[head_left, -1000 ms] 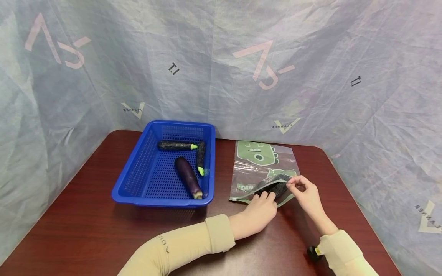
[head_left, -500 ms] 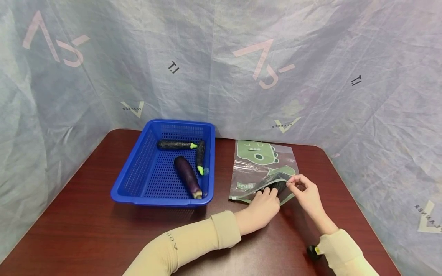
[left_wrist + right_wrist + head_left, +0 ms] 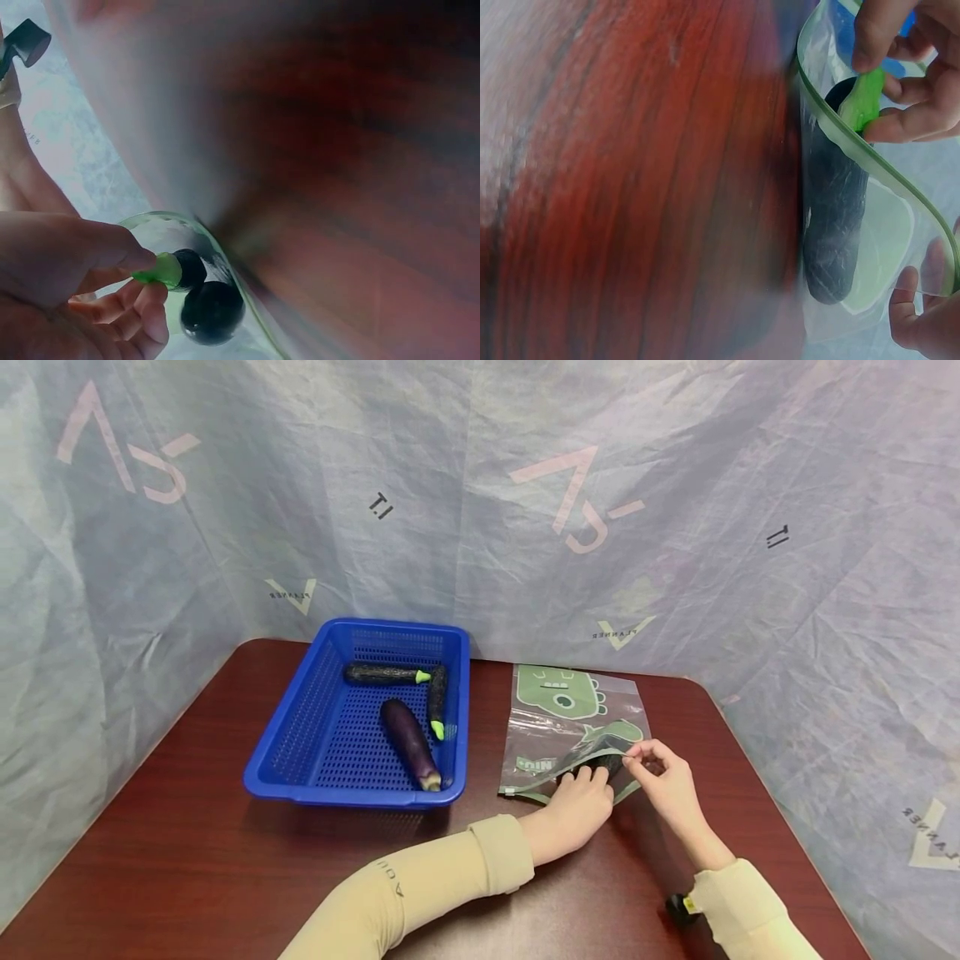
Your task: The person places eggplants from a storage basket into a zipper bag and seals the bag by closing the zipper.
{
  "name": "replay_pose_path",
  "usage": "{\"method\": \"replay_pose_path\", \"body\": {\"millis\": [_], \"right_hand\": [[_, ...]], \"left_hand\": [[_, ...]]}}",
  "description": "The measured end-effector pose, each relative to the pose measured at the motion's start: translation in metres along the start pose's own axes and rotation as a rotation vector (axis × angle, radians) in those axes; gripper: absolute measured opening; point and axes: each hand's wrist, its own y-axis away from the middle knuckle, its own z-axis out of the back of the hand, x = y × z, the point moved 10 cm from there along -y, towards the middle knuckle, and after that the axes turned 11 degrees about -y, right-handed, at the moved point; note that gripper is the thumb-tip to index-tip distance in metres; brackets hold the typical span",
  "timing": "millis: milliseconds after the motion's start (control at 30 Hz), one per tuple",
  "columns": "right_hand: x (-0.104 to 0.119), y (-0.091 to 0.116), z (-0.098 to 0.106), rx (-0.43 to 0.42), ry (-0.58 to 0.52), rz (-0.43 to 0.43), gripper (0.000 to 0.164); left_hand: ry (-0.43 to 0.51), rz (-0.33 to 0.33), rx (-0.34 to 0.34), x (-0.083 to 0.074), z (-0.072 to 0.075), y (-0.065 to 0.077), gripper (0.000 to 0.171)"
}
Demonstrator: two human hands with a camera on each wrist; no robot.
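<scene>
A clear zip bag [image 3: 517, 727] with green dinosaur print lies on the table, its mouth held open towards me. My left hand [image 3: 573, 814] reaches into that mouth and pinches the bright green stem [image 3: 163, 271] of a dark zucchini [image 3: 861, 112]. Beside it in the left wrist view shows the round end of a second dark vegetable [image 3: 214, 313]; its kind is unclear. Through the film in the right wrist view, a long dark body [image 3: 832, 232] lies inside the bag. My right hand [image 3: 663, 781] pinches the bag's upper lip at its right side.
Left of the bag stands a blue perforated basket [image 3: 258, 777]. In it lie a purple eggplant [image 3: 408, 743] and two dark zucchini [image 3: 382, 675] with green stems. A dark red table [image 3: 187, 843] carries everything, with a printed cloth [image 3: 450, 527] hanging behind.
My left hand has moved slightly right and farther into the bag's mouth, pushing the zucchini deeper. The right hand keeps its hold on the bag's lip, and the basket's contents have not moved.
</scene>
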Motion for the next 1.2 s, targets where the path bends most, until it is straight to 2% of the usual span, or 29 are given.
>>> {"method": "replay_pose_path", "body": {"millis": [300, 533, 833, 1000, 1200], "right_hand": [[-0.001, 0.000, 0.000, 0.000, 0.001, 0.000, 0.007], [-0.001, 0.000, 0.001, -0.003, -0.002, 0.009, 0.006], [-0.001, 0.000, 0.001, 0.001, 0.001, 0.002, 0.006], [-0.002, 0.000, 0.001, -0.002, -0.001, 0.004, 0.006], [-0.003, -0.001, 0.001, -0.011, -0.007, 0.007, 0.006]], "left_hand": [[0.004, 0.002, 0.011, -0.005, -0.010, -0.004, 0.014], [0.027, 0.010, 0.023, -0.003, -0.011, -0.002, 0.014], [0.018, -0.023, 0.014, -0.003, -0.003, 0.003, 0.013], [0.016, -0.032, -0.006, 0.003, 0.010, 0.007, 0.011], [0.058, -0.060, 0.034, 0.013, 0.023, 0.010, 0.010]]}}
